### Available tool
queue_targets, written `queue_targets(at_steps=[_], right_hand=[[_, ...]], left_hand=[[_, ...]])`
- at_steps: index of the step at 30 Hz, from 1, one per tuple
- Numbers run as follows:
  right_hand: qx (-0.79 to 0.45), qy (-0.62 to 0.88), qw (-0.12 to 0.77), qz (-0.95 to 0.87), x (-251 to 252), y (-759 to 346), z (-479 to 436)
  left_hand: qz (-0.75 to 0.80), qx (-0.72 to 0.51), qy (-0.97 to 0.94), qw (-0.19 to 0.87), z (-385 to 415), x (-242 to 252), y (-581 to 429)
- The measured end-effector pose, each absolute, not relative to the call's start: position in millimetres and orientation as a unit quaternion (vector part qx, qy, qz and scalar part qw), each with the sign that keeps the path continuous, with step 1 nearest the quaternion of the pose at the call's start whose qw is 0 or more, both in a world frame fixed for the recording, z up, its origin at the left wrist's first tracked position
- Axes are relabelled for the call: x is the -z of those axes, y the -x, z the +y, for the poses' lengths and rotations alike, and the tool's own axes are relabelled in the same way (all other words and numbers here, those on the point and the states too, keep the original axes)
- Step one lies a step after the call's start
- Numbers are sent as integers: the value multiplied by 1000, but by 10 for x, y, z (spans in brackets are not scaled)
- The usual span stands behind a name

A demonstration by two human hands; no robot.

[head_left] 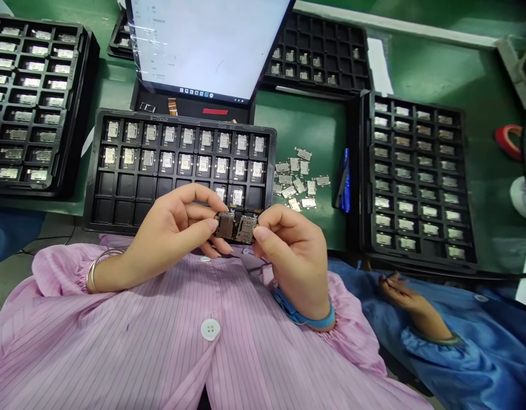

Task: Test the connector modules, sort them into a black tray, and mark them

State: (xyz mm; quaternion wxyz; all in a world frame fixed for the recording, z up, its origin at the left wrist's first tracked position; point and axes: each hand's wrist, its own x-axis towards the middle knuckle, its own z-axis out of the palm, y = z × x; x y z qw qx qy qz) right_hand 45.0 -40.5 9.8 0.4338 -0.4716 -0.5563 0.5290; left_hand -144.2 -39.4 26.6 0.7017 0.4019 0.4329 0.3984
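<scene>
Both my hands are raised in front of my chest, pinching a small dark circuit board that carries two metal card-slot parts. My left hand grips its left end between thumb and fingers. My right hand pinches the right end. Just beyond the hands lies a black compartment tray; its two back rows are filled with metal card-slot parts, and the near rows are mostly bare. A loose pile of the same metal parts lies on the green mat to the tray's right.
Black trays of parts stand at the left, right and back. A tilted bright screen rises behind the middle tray. A blue pen-like tool lies by the pile. Another person's hand in a blue sleeve rests at lower right.
</scene>
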Motion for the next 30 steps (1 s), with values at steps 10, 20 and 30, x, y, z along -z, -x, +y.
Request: queue_targets(at_steps=[10,20,30], right_hand=[[-528,483,429,-551,-86,-450,-411],[-512,493,428,-559,-66,-459,-413],[-511,491,429,-560,-63,-450,-408]], left_hand=[[433,-389,-403,706,-407,-246,1451],[440,-389,-400,703,-406,-255,1438],[431,-387,-397,712,-407,-246,1447]])
